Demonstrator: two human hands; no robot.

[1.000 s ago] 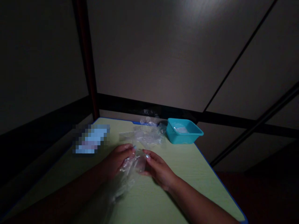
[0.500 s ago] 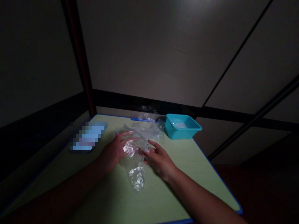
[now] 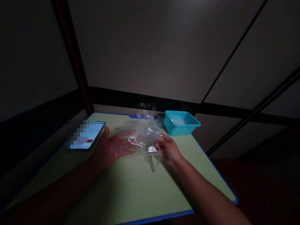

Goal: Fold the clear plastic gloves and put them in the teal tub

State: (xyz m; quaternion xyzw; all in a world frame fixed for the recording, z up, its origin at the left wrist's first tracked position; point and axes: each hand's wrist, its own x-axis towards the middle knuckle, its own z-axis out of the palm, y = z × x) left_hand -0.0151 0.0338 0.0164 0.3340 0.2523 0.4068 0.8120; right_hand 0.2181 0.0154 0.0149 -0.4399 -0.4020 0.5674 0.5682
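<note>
A thin, clear plastic glove [image 3: 145, 140] is stretched between my hands above the table, with a finger-like tip hanging below it. My right hand [image 3: 170, 149] pinches its right end. At the other end, my left hand [image 3: 114, 147] is open, fingers spread and reaching towards my right hand. The left fingertips overlap the clear film; whether they are inside it or behind it I cannot tell. More crumpled clear plastic [image 3: 148, 114] lies behind the glove at the table's back edge.
A turquoise plastic basket [image 3: 180, 128] stands at the back right corner of the green, blue-edged table [image 3: 140, 190], with something pale inside. On the left, a phone [image 3: 95, 134] with a lit, partly blurred screen lies beside my left hand. Dark wall panels rise behind.
My right hand has drawn the glove to the right and slightly up, away from its hanging position. My left hand has turned and spread, moving a little left, near the phone.
</note>
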